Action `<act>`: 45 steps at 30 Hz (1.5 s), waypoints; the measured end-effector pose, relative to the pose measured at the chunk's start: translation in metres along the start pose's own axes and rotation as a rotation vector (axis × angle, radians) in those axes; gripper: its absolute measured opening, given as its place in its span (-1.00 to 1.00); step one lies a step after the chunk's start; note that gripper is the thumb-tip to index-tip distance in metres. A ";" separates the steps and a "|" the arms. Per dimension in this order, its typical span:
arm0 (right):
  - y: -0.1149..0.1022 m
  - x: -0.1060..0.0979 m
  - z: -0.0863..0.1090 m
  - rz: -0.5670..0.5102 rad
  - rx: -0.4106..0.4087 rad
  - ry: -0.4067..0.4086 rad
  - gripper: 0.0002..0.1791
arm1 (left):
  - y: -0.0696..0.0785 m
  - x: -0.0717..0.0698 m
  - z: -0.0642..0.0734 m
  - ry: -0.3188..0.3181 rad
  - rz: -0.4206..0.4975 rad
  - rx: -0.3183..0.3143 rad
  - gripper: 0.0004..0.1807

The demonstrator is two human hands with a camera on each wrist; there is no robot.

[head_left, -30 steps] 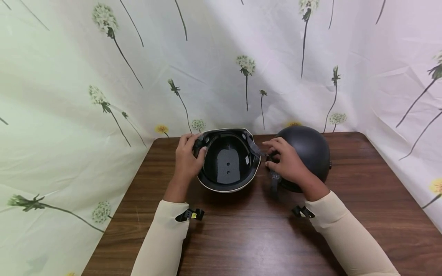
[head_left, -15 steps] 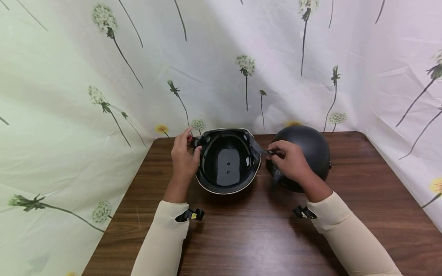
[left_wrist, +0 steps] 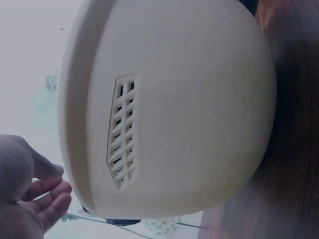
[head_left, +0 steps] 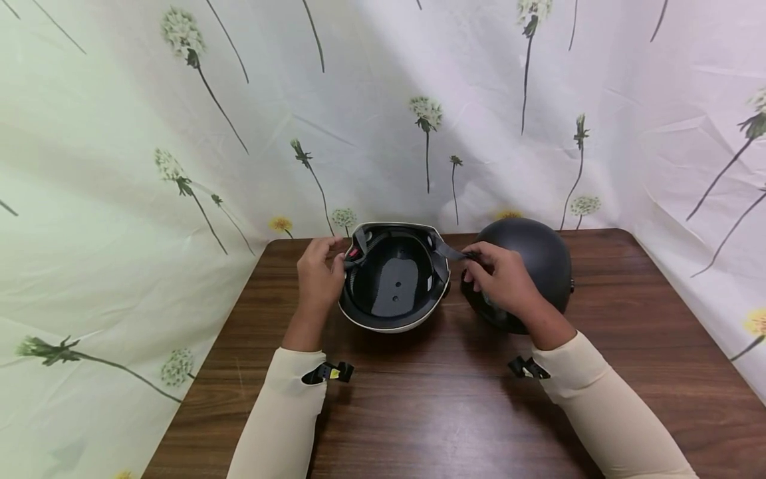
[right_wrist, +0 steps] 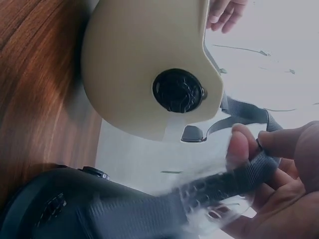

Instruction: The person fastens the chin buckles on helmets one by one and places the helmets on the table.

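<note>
A cream helmet point(left_wrist: 194, 109) lies upside down, its black lining point(head_left: 374, 306) facing up in the head view. My right hand point(head_left: 503, 276) pinches its dark webbing strap point(right_wrist: 249, 174) between thumb and fingers, drawn out to the right of the rim. Clear crinkled plastic point(right_wrist: 212, 214) hangs around that strap. My left hand point(head_left: 320, 276) stays at the helmet's left rim with fingers loosely bent and nothing seen between them in the left wrist view. Beside its thumb, a strap end with a red buckle point(head_left: 354, 253) rests over the inner left rim.
A matte black helmet point(head_left: 532, 259) sits dome up on the right, partly behind my right hand. Both helmets stand on a dark brown wooden table point(head_left: 407, 412), near its back edge. A dandelion-print curtain point(head_left: 371, 133) hangs behind.
My right hand has taken hold of the strap and drawn it rightward. The red-buckled strap has left my left hand and lies on the rim. The cream helmet has turned slightly.
</note>
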State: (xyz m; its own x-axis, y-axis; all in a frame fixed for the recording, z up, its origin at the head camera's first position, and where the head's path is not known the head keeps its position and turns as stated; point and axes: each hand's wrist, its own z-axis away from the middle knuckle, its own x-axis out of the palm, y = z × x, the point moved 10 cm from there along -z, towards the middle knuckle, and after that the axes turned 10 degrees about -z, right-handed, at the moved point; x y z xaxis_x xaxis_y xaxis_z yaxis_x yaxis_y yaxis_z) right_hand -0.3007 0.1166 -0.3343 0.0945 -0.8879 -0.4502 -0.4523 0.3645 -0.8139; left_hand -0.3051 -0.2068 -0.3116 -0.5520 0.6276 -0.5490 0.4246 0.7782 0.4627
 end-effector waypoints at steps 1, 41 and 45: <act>-0.001 0.000 0.000 0.020 -0.011 0.001 -0.72 | -0.001 0.002 0.000 -0.015 -0.015 -0.005 -0.70; -0.011 0.000 0.013 -0.089 0.012 -0.162 -0.32 | -0.031 0.065 -0.004 -0.447 -0.361 -0.144 -0.59; -0.013 0.002 0.015 -0.083 -0.006 -0.192 -0.36 | -0.029 0.067 -0.005 -0.446 -0.356 -0.141 -0.55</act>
State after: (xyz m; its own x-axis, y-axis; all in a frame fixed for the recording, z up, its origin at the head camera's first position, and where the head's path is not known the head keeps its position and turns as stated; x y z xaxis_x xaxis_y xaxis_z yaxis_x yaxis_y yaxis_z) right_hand -0.2820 0.1144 -0.3302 0.2991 -0.8447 -0.4439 -0.4409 0.2902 -0.8493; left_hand -0.3582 -0.1880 -0.3581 -0.2746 0.3002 -0.9135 0.1518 0.9516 0.2671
